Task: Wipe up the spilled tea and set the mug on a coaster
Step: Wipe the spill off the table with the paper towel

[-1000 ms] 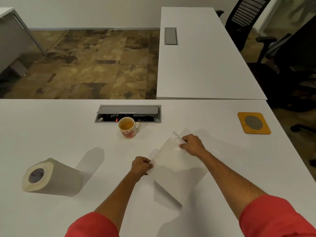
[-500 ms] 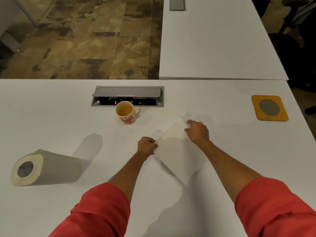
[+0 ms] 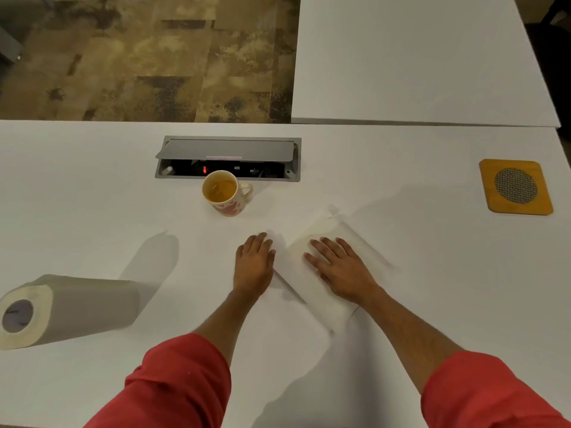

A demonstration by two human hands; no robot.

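Both hands have gone from pinching the paper towel (image 3: 321,261) by its edges to lying on it. My right hand (image 3: 341,270) now rests palm-down with fingers spread on the sheet, gripping nothing; my left hand (image 3: 254,264) lies flat and extended on its left edge, likewise holding nothing. Towel condition: folded, lying flat on the desk (image 3: 92,211), a faint yellowish stain showing through near its far corner — tea taken up, in my judgement. Mug (image 3: 227,193) stands upright beyond my left hand, just in front of the open cable box (image 3: 228,159), tea inside. Coaster (image 3: 515,186) lies well apart, far right, unoccupied. Risk noted: a forward wipe could knock the mug — fresh spill, possibly into the power sockets.
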